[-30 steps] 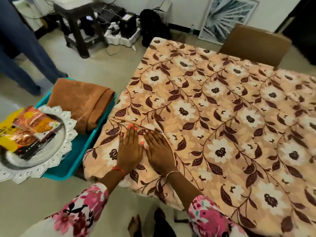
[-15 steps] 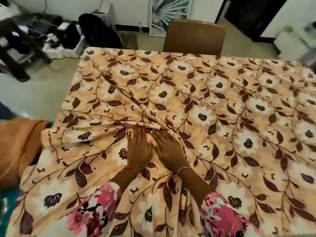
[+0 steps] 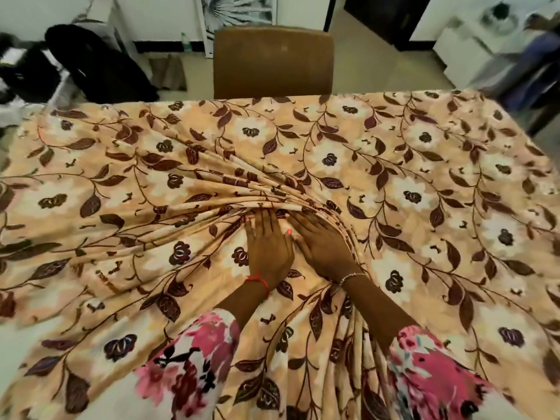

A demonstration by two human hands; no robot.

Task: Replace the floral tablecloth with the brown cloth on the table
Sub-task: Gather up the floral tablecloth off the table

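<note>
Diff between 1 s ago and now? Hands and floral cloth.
The left hand and right hand slid forward, pushing the floral tablecloth away. The cloth was flat and has now bunched into a ridge of folds at the fingertips. Nothing was gripped or released. Unchanged: palms flat and side by side, cloth still reaching the far edge by the chair.

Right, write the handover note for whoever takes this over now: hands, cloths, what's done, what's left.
Left hand: open, flat on the floral tablecloth.
Right hand: open, flat beside it.
The fingers of both push against a ridge of folds in the middle of the cloth.
The brown cloth is not in view.
Done: bunching begun.
Left: gather the floral tablecloth off, then spread the brown cloth.
</note>
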